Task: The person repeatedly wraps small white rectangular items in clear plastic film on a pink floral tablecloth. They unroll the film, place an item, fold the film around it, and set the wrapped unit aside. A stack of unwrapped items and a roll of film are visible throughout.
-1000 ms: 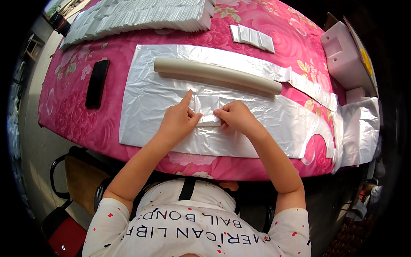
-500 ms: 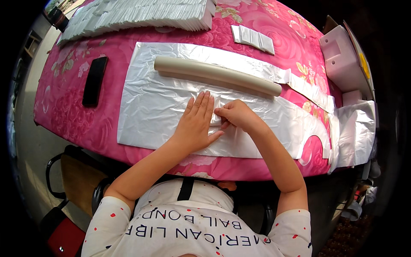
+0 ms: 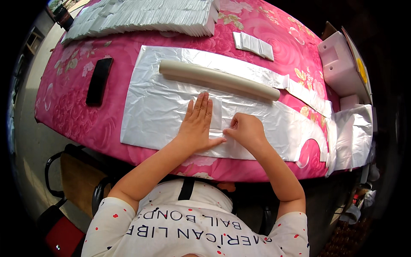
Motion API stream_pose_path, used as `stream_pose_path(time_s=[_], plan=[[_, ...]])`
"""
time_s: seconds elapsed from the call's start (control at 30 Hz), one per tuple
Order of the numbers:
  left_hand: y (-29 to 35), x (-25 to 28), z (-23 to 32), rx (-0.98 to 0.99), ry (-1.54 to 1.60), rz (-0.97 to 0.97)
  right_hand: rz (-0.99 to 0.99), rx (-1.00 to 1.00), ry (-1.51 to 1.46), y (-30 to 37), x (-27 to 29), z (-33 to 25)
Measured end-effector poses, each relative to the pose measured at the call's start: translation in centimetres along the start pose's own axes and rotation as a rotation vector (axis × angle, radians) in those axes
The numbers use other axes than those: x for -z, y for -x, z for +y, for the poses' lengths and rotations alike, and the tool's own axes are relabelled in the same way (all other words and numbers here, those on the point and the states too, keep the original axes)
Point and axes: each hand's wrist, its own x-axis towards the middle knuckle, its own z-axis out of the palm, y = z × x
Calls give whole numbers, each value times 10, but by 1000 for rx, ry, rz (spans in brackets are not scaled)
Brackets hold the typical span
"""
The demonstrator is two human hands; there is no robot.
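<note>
A large silver plastic sheet (image 3: 158,107) lies spread on a table covered by a pink flowered cloth (image 3: 77,107). My left hand (image 3: 198,124) lies flat, fingers together, pressing a small folded white piece (image 3: 217,113) onto the sheet. My right hand (image 3: 246,130) is curled beside it, fingertips pinching the piece's right edge. A long beige roll (image 3: 218,79) lies across the sheet just beyond both hands.
A big stack of folded silver pieces (image 3: 145,15) sits at the far left. A few folded pieces (image 3: 253,45) lie beyond the roll. A black phone (image 3: 99,81) rests at the left. White foam blocks (image 3: 340,64) stand at the right; a chair (image 3: 77,180) is below.
My left hand went from pointing with one finger to lying flat over the folded piece. My right hand stayed at the piece's right edge.
</note>
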Motion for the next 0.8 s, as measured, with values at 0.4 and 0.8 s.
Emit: stream_pose_path(time_s=[0.4, 0.8], plan=[[109, 67, -12, 463, 1235, -188, 267, 596, 130, -49, -57, -30], [189, 63, -17, 1172, 1462, -129, -216, 870, -267, 62, -136, -117]])
